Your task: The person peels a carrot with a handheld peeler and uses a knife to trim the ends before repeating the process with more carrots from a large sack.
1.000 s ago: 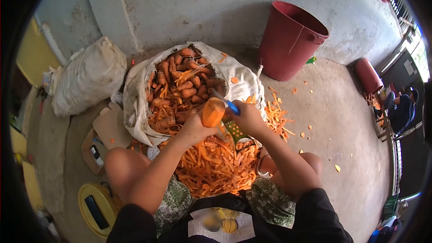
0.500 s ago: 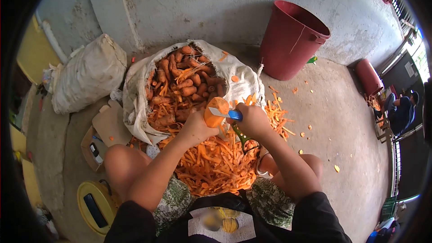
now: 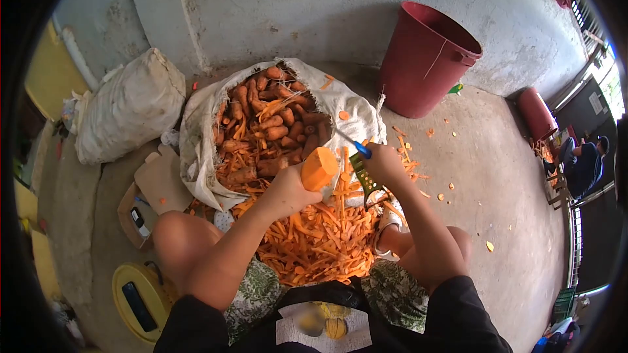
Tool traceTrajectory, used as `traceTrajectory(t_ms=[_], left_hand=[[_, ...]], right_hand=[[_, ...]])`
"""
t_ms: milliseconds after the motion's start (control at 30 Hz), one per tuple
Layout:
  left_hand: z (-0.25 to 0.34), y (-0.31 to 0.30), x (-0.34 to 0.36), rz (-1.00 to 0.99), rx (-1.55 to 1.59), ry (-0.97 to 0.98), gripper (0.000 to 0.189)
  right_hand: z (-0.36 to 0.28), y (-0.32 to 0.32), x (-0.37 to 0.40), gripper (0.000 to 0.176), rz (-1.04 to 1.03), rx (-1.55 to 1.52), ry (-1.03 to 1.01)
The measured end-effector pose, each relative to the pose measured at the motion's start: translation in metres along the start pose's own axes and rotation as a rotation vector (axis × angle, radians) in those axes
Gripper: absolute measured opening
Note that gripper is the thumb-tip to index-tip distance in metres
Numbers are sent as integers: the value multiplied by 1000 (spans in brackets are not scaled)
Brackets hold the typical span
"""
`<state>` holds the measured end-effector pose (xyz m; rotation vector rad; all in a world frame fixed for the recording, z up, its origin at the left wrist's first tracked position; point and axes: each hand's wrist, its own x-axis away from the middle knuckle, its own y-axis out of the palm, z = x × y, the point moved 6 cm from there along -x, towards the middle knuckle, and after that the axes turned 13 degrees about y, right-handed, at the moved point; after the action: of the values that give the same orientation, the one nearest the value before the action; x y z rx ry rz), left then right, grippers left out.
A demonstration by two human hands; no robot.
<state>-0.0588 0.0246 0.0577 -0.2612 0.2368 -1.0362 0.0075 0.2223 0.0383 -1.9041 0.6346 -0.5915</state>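
Concrete floor [image 3: 497,176]; carrot [image 3: 318,168], peeler [image 3: 362,150] near sack [image 3: 356,121] rim

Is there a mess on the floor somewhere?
Yes. A heap of carrot peelings lies right in front of the person, and loose orange bits are scattered over the concrete floor beside it, as far as the red bucket.

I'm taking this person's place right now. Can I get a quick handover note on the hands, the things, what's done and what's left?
Left hand: closed around a carrot, held above the peelings; its visible side looks clean.
Right hand: grips a blue-handled peeler, lifted clear of the carrot, to its right.
Things: the open sack lies ahead and the red bucket stands beyond it on the right.
Done: a big heap of peelings lies between the knees.
Left: probably finishing this carrot, then the many unpeeled carrots in the sack.
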Motion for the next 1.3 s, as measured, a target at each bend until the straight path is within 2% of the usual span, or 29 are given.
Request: traceTrajectory(t_ms=[200, 333, 400, 533, 633, 700, 733, 833, 900, 933, 1033, 1067, 1133, 1167, 1233, 1267, 1300], left_hand=[[-27, -7, -7, -60, -183, -117, 35], [-15, -10, -5, -91, -257, -124, 33], [-14, -9, -1, -128, -241, -194, 32], [-14, -7, 2, -122, -243, -108, 33], [-1, 1, 5, -169, -365, -13, 35], [4, 18, 12, -384, -262, -20, 38], [13, 27, 16, -367, -235, 140, 42], [12, 23, 15, -322, -212, 69, 45], [16, 3, 8, -77, -252, 221, 37], [14, 0, 7, -73, -254, 221, 37], [-7, 3, 9, -90, 260, -119, 28], [-8, 4, 8, -88, 262, -118, 28], [-16, 10, 6, -13, 600, -156, 24], [-16, 10, 6, -12, 601, -156, 24], [-15, 8, 4, -46, 381, -101, 29], [-15, 10, 5, -45, 382, -100, 29], [-7, 3, 3, 27, 54, 84, 32]], right_hand=[[-40, -12, 42, 12, -70, 49, -167], [-49, -5, 53, 12, -88, 152, -250], [-51, -2, 54, 13, -78, 202, -257], [-53, -2, 55, 15, -65, 236, -236], [-40, 5, 42, 20, -19, 216, -197], [-2, 7, 6, 23, 36, 119, 163], [19, 5, -8, 25, 14, 92, 210], [47, 13, -28, 25, 3, 187, 229], [44, 18, -28, 27, -49, 23, 217], [38, 18, -25, 27, -48, 22, 213], [15, 15, -7, 32, -135, -330, 190], [7, 8, -2, 32, -135, -328, 188], [-2, 4, 4, 28, -214, -410, 215], [-1, 6, 4, 28, -214, -409, 215], [-7, 20, 10, 23, -606, -1098, 193], [-15, 13, 17, 23, -606, -1097, 193], [-34, 3, 29, 27, -742, -1246, 76]])
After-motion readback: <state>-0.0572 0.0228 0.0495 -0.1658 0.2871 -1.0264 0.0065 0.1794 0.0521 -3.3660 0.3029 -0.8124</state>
